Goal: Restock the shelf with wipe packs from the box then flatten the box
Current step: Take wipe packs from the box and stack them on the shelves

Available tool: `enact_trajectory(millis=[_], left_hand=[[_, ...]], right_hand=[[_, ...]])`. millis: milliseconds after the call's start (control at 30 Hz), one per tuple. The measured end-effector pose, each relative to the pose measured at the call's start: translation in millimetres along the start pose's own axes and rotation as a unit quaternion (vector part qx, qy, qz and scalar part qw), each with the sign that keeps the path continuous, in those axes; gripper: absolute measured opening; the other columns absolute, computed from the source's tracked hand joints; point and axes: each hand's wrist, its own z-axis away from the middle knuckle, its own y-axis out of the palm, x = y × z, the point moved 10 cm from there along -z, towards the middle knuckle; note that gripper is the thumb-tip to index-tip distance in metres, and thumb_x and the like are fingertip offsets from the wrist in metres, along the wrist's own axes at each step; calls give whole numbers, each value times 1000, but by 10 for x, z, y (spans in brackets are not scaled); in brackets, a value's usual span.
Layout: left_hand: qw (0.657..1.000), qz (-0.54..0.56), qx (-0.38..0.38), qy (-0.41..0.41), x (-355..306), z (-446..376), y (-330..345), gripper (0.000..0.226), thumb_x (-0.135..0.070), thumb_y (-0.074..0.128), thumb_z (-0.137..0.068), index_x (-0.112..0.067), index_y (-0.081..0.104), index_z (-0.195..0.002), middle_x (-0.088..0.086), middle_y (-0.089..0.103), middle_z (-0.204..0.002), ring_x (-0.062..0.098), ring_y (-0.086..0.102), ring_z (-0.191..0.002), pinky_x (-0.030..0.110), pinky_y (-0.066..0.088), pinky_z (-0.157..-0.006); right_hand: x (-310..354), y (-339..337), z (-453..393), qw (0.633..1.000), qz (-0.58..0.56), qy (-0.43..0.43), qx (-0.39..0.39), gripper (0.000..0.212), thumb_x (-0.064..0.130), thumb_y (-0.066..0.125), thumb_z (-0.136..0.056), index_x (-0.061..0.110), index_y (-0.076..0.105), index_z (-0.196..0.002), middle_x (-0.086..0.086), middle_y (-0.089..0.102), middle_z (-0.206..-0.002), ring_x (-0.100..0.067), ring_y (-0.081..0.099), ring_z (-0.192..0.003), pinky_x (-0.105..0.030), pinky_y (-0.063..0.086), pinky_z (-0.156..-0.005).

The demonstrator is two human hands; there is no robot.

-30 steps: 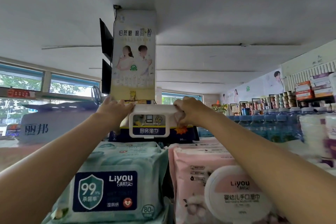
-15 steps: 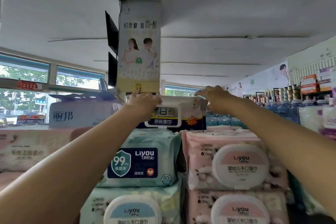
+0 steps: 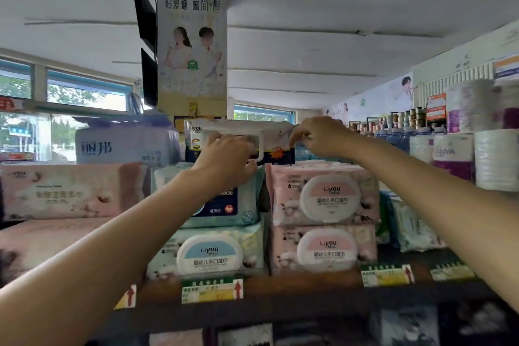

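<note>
Two hands raised to the top of a crowded shop shelf (image 3: 309,282), both on one white-lidded wipe pack (image 3: 238,135) perched at the far, upper end of the stacks. Left hand (image 3: 227,157) wrapped over the pack's front lid, fingers curled round its lower edge; right hand (image 3: 320,136) pinching the pack's right end, thumb and fingers closed on the film. Held at both ends, seemingly to square the pack and keep it level on a soft, uneven base. Beneath it, a dark blue pack (image 3: 278,156), only partly visible, then a teal pack (image 3: 224,205) over a blue-lidded pack (image 3: 210,258) in the left column. Just right, two pink packs (image 3: 323,196) stacked one on the other, lids facing out toward the aisle, presumably for easy reading by shoppers. Far left, a long pink pack (image 3: 70,191) lying flat with a pale bulk tissue bundle (image 3: 126,146) behind it. Price tags (image 3: 212,291) clipped along the shelf's near edge. Behind the top pack, a hanging poster (image 3: 192,42) below the ceiling; far right, paper rolls (image 3: 471,132) and bottles. No supply box in sight, so flattening judged a later step. Main risk judged: a top-heavy pile sliding forward once released.
</note>
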Motion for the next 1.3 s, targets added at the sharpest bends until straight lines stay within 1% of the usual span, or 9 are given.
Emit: enact_trajectory(millis=[100, 167, 233, 367, 733, 900, 1033, 1200, 1300], left_hand=[[995, 34, 97, -9, -103, 297, 191, 70, -39, 53, -87, -28, 18, -147, 1, 23, -153, 30, 20, -141, 54, 11, -116], [991, 26, 133, -17, -153, 442, 312, 88, -42, 60, -82, -30, 4, -148, 3, 9, -156, 34, 7, -143, 58, 5, -115], [992, -17, 122, -14, -214, 515, 406, 96, -42, 63, -81, -30, -6, -148, 6, -1, -156, 36, 0, -144, 59, 2, -114], [984, -99, 124, -75, -162, 560, 615, 100, -38, 61, -85, -31, -18, -146, 12, -21, -155, 48, -12, -140, 67, 3, -109], [981, -166, 59, -76, -183, 512, 525, 108, -48, 66, -77, -21, -12, -148, 19, 5, -151, 42, 13, -138, 60, 17, -111], [987, -147, -21, -66, -336, 463, 363, 98, -35, 84, -59, -10, 30, -138, 25, 51, -123, 45, 51, -111, 64, 44, -89], [987, -100, 66, -106, -516, 417, 337, 90, -42, 61, -83, -11, 6, -147, 21, 21, -145, 39, 23, -135, 59, 20, -110], [993, -60, -103, -25, -1070, 627, 122, 68, -27, 69, -71, -8, 36, -127, 19, 46, -133, 36, 48, -120, 50, 40, -100], [987, -20, -147, 64, -1575, 740, 170, 63, -23, 71, -53, -12, 48, -110, 12, 61, -113, 30, 53, -102, 43, 50, -83]], right_hand=[[333, 170, 305, 995, -36, -64, 72, 42, 30, 58, -89, 21, 52, -129, -4, 52, -134, -22, 48, -124, -42, 33, -108], [316, 356, 501, 989, 88, -54, 102, 76, 51, 60, -82, 29, 24, -145, -5, 28, -151, -26, 26, -139, -54, 11, -116], [230, 459, 667, 981, 175, -51, 67, 87, 58, 54, -83, 36, 0, -147, -2, 5, -157, -28, 3, -145, -57, -8, -113], [38, 706, 869, 980, 189, -60, -6, 103, 52, 58, -83, 41, -29, -135, -6, -5, -156, -36, -2, -143, -60, -8, -111], [23, 771, 802, 972, 181, -125, -86, 96, 38, 67, -81, 45, -10, -139, -17, 26, -149, -48, 27, -132, -72, 7, -103], [2, 786, 782, 974, 189, -106, -69, 92, 42, 55, -89, 43, -25, -137, -10, 4, -155, -43, 6, -140, -67, -10, -105], [63, 754, 865, 977, 188, -91, -54, 88, 47, 53, -88, 44, -15, -143, -10, 7, -155, -40, 6, -142, -64, -9, -108], [93, 410, 1260, 961, 139, -100, -217, 47, 41, 54, -83, 22, 48, -126, -10, 35, -136, -30, 32, -127, -58, 18, -109], [-257, 290, 1649, 969, 125, -34, -209, 40, 28, 43, -79, 12, 58, -113, -13, 48, -124, -32, 42, -115, -56, 37, -97]])
